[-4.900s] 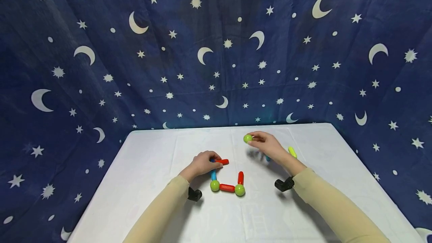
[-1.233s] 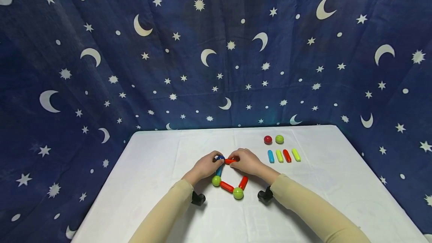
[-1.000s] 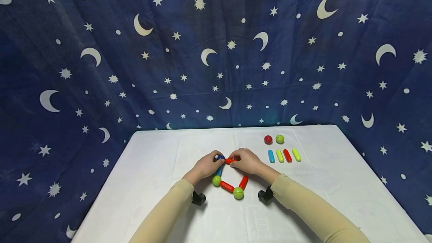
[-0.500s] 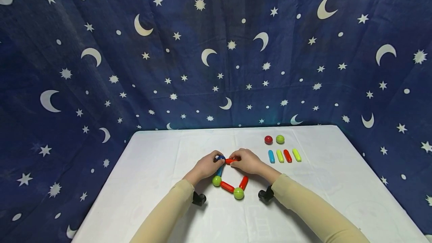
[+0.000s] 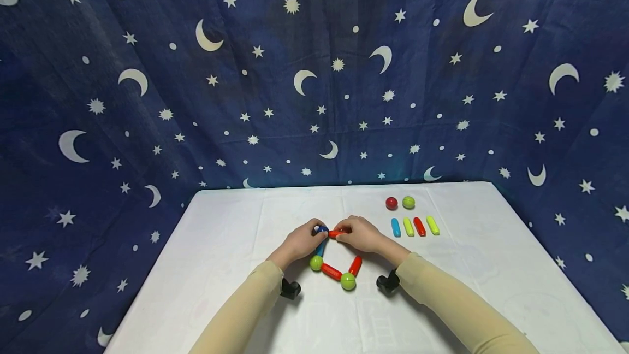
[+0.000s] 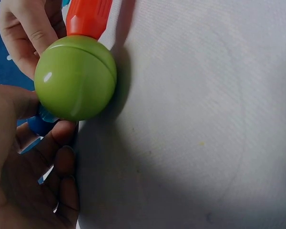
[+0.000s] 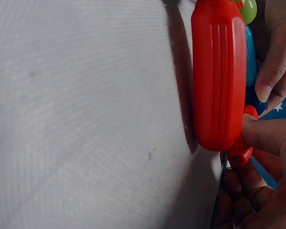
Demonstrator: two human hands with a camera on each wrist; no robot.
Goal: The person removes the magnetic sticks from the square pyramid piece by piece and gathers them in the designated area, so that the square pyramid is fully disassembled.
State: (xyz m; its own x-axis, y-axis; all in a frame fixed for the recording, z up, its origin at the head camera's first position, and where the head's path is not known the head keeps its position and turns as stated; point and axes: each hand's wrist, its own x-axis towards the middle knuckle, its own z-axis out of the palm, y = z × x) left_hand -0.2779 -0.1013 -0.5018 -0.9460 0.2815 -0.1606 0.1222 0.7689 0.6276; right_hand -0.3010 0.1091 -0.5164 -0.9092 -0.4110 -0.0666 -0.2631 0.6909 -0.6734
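Note:
My left hand (image 5: pixel 300 242) pinches a dark blue ball (image 5: pixel 322 229) at the back corner of a chain of toy rods and balls. Between thumb and fingers, my right hand (image 5: pixel 362 235) pinches a red rod (image 5: pixel 334 234) that meets the blue ball. From that ball a blue rod (image 5: pixel 320 248) runs to a green ball (image 5: pixel 316 263), large in the left wrist view. A red rod (image 5: pixel 331 272) links it to a second green ball (image 5: pixel 348 281). Off that one slants another red rod (image 5: pixel 355 265), its far end free, close up in the right wrist view.
At the back right of the white table (image 5: pixel 221 217) lie a red ball (image 5: pixel 391 203) and a green ball (image 5: pixel 408 202). In front of them is a row of loose rods: blue (image 5: pixel 396 227), yellow (image 5: pixel 408 226), red (image 5: pixel 419 226) and yellow (image 5: pixel 432 225). A starry cloth (image 5: pixel 275 97) hangs behind.
Since the oldest frame, the green ball from my right hand has come to lie beside the red ball. That hand has moved left onto the red rod. The last second shows almost no motion.

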